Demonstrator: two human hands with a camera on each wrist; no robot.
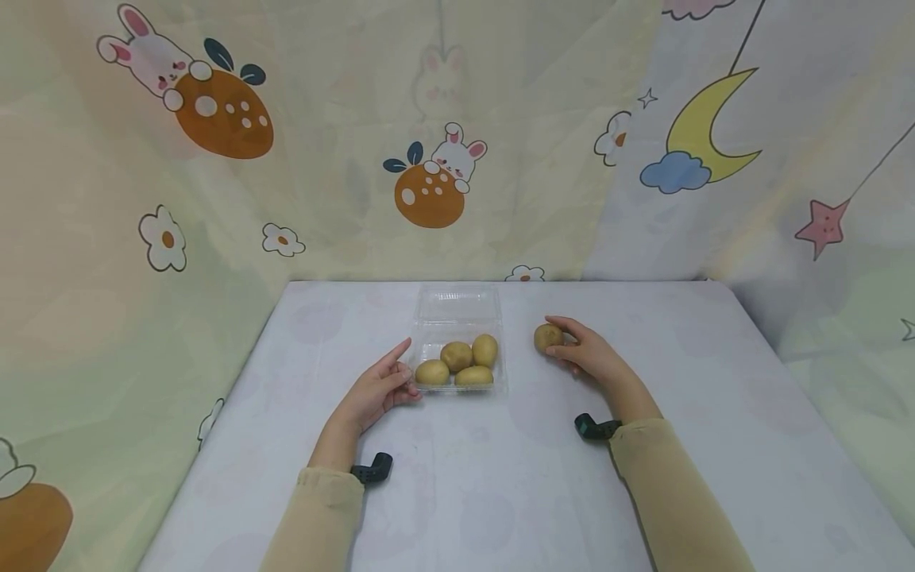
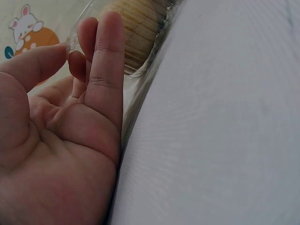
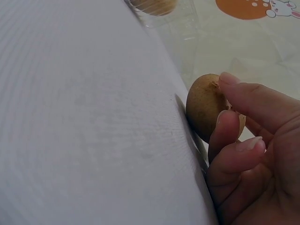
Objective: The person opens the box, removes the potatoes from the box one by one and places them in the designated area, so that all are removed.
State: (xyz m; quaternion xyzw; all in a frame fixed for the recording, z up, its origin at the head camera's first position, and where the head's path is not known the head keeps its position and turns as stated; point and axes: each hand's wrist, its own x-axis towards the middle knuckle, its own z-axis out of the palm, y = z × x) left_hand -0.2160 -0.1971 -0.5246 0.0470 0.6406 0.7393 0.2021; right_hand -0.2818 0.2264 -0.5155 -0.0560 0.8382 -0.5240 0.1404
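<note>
My right hand (image 1: 588,349) pinches a brown potato (image 1: 548,338) between thumb and fingertips, right of the clear plastic box. In the right wrist view, the potato (image 3: 204,105) has a rough scar near the thumb tip and sits close against the white tabletop. My left hand (image 1: 379,391) rests at the box's left side, index finger extended and fingertips right at its wall. The open box (image 1: 499,377) holds several yellowish potatoes (image 1: 457,356). In the left wrist view, one speckled potato (image 2: 136,30) shows through the ribbed plastic behind the fingers.
The box's hinged lid (image 1: 457,303) lies back toward the table's far edge. A white cloth covers the table (image 1: 457,492). Behind and beside it hangs a printed curtain (image 1: 322,159) with rabbits, flowers and a moon. Dark wrist cameras (image 1: 373,469) sit on both wrists.
</note>
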